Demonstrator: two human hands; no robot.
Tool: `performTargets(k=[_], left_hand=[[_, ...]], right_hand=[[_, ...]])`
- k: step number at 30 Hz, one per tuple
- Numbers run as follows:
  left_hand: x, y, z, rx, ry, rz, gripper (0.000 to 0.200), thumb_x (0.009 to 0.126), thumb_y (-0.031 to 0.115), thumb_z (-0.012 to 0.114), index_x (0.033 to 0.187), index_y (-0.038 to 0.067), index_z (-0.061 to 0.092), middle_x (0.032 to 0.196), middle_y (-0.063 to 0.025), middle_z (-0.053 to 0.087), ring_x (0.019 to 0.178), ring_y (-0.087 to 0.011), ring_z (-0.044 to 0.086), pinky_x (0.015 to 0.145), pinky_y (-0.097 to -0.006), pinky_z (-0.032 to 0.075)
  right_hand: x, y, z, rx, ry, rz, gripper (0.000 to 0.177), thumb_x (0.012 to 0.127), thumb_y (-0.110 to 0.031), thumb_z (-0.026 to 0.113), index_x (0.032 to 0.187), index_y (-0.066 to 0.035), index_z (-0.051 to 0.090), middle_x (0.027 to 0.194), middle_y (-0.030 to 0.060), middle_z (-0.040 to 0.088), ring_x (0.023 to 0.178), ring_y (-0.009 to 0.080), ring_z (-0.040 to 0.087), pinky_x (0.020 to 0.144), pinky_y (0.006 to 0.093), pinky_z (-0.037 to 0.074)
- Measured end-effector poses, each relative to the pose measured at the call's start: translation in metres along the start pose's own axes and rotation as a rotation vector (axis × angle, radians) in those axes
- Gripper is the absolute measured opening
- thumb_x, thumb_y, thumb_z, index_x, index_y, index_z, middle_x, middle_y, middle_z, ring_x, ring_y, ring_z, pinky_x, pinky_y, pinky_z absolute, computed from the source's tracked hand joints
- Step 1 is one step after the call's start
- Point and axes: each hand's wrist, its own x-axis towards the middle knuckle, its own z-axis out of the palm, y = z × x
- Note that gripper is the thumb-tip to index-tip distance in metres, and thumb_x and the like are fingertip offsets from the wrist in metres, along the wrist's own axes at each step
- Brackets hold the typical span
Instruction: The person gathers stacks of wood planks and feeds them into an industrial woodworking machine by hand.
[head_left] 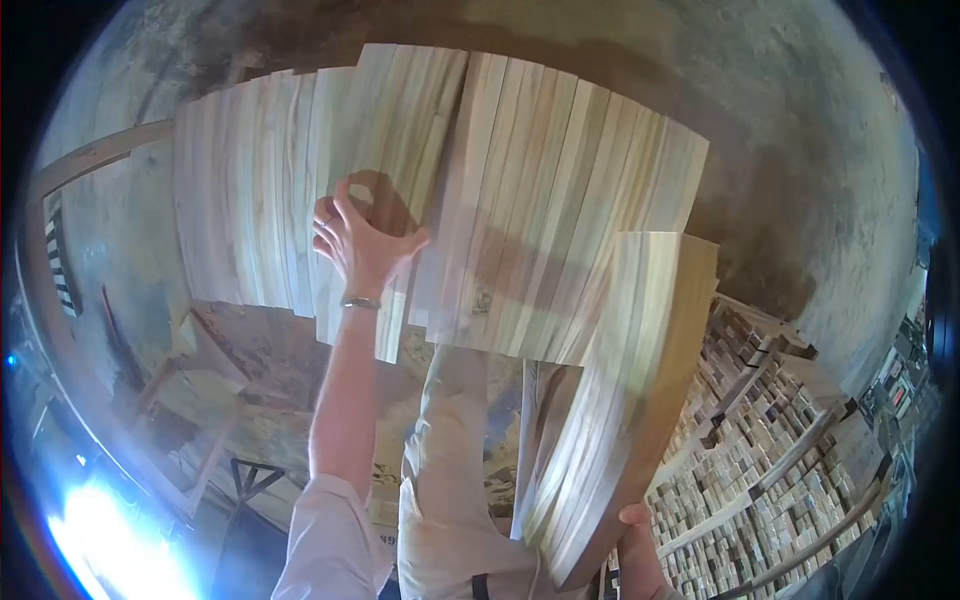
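My left hand (368,240) hovers over a row of wooden boards, thumb and fingers spread apart in a curve, nothing between them. A metal band circles that wrist. The boards stand side by side in two groups, a left group (270,190) and a right group (545,190), with a dark narrow gap between them. At the lower right, my right hand (637,525) grips the near end of a thick wooden plank (640,370). Only its thumb and part of the hand show; the other fingers are hidden. The plank slants away, its far end overlapping the right group's corner.
On the right stands a large stack of timber (760,440), its many small end faces showing, with strips laid across it. My legs (450,480) are just below the boards. A dark metal stand (245,480) is at lower left, near a bright light (115,540).
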Motion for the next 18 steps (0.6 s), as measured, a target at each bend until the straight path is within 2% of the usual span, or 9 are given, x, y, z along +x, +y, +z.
performTargets(k=[3,6,13,15,16,18], left_hand=[[-0.009,0.005,0.012,-0.008,0.041,0.003,0.121,0.049,0.041,0.089,0.148,0.021,0.022,0.138,-0.0214,0.028,0.131,-0.0388,0.027,0.111,-0.0601,0.017],[-0.013,0.006,0.019,0.01,0.106,0.032,0.124,0.046,0.048,0.091,0.146,0.019,0.023,0.132,-0.023,0.031,0.125,-0.0389,0.029,0.103,-0.0594,0.023],[-0.004,-0.003,0.039,0.01,0.154,0.098,0.134,0.047,0.063,0.09,0.149,0.015,0.017,0.135,-0.0269,0.028,0.124,-0.0425,0.029,0.102,-0.06,0.023],[-0.004,-0.007,0.045,-0.035,0.102,0.089,0.135,0.047,0.065,0.089,0.15,0.015,0.015,0.137,-0.0286,0.027,0.124,-0.0433,0.029,0.102,-0.0605,0.023],[-0.001,-0.008,0.046,-0.059,0.086,0.084,0.136,0.048,0.066,0.088,0.151,0.015,0.014,0.138,-0.0295,0.026,0.124,-0.0437,0.029,0.101,-0.0607,0.023],[0.002,-0.007,0.042,-0.065,0.012,0.046,0.139,0.048,0.061,0.09,0.153,0.016,0.01,0.141,-0.0262,0.023,0.129,-0.0449,0.026,0.104,-0.0639,0.022]], right_hand=[[0.003,0.002,0.023,-0.006,-0.001,0.039,0.086,0.063,-0.038,0.079,0.132,-0.004,0.04,0.12,0.0082,0.056,0.108,0.0215,0.054,0.094,0.0349,0.043],[0.004,-0.001,0.037,-0.035,-0.017,0.052,0.096,0.061,-0.04,0.081,0.138,-0.004,0.036,0.126,0.0091,0.054,0.113,0.0225,0.053,0.098,0.0353,0.042],[0.019,-0.017,0.069,-0.132,-0.072,0.03,0.119,0.057,-0.045,0.085,0.151,-0.004,0.026,0.138,0.0113,0.05,0.126,0.0247,0.049,0.106,0.0363,0.039],[0.036,-0.017,0.078,-0.186,-0.107,0.023,0.125,0.055,-0.046,0.086,0.154,-0.003,0.023,0.142,0.0119,0.048,0.13,0.0253,0.048,0.109,0.0365,0.038],[0.05,-0.016,0.081,-0.247,-0.145,0.021,0.139,0.048,-0.055,0.092,0.155,0.0,0.02,0.142,0.0133,0.046,0.132,0.0248,0.045,0.109,0.0357,0.035],[0.057,-0.006,0.083,-0.391,-0.115,-0.004,0.145,0.047,-0.062,0.09,0.156,0.0,0.017,0.148,0.0152,0.042,0.137,0.0274,0.041,0.113,0.037,0.031]])
